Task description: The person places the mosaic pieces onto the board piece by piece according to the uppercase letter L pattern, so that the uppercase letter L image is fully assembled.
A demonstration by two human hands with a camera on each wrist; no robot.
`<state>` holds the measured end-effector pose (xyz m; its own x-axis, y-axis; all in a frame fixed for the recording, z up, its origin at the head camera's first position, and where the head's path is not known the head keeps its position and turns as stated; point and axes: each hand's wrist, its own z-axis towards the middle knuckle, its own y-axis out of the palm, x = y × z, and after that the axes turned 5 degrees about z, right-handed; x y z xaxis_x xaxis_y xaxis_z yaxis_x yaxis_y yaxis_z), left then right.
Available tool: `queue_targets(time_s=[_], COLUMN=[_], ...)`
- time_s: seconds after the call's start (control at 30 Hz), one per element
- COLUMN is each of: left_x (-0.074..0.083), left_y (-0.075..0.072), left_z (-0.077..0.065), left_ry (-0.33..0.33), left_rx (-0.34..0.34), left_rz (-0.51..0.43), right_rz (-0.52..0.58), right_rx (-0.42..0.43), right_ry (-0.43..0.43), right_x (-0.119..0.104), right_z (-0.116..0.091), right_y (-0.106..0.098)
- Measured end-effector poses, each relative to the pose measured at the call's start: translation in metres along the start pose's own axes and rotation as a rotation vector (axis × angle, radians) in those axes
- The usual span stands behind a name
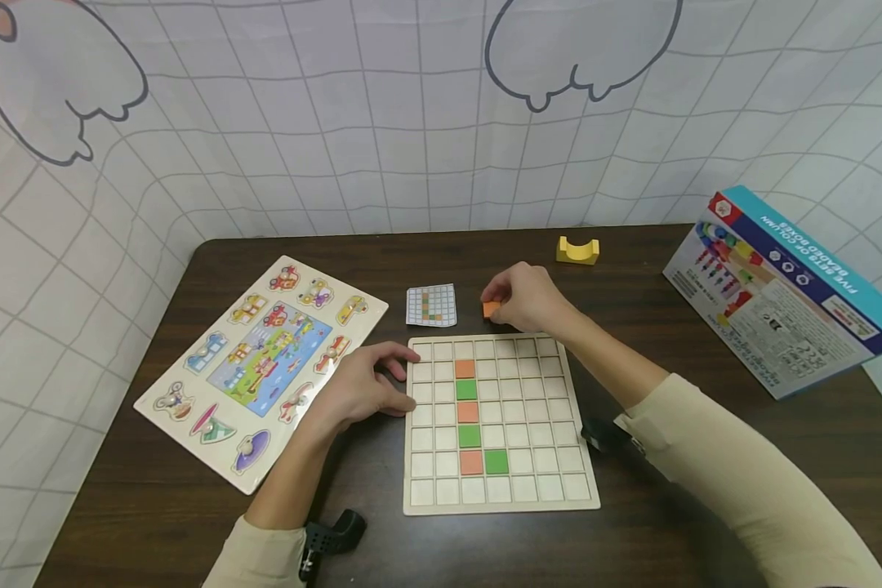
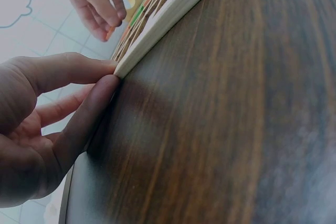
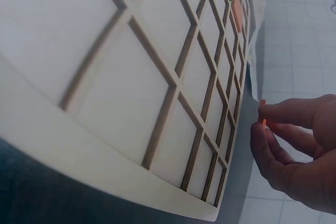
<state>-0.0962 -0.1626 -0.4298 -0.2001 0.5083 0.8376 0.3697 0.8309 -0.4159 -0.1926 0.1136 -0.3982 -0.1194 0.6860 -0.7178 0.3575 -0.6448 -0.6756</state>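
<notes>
A wooden grid board [image 1: 416,493] lies on the dark table, holding a column of alternating orange and green square tiles [image 1: 469,412], with one green tile [image 1: 496,461] beside the lowest orange one. My left hand [image 1: 363,384] rests at the board's left side, its thumb and index fingertip touching the edge apart from each other. Past the board's far edge, my right hand [image 1: 529,300] pinches an orange tile [image 3: 263,113] between thumb and fingers. Left of that hand lies a small pattern card [image 1: 431,305] printed with a coloured grid.
A picture puzzle board [image 1: 265,273] lies at an angle on the left, partly behind my left forearm. A yellow arch block [image 1: 577,251] sits near the table's far edge. On the right stands a tilted toy box [image 1: 786,294]. A white grid-patterned cloth [image 1: 382,122] hangs behind the table.
</notes>
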Motion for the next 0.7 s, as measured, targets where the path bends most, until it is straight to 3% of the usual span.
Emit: queue_targets(time_s=[0.7], left_x=[0.0], left_y=[0.0], left_z=[0.0], left_ry=[-0.007], left_rx=[0.002], left_rz=[0.007], right_rz=[0.017], right_rx=[-0.012], right_ry=[-0.028], right_x=[-0.004], right_z=[-0.03], right_y=[0.007])
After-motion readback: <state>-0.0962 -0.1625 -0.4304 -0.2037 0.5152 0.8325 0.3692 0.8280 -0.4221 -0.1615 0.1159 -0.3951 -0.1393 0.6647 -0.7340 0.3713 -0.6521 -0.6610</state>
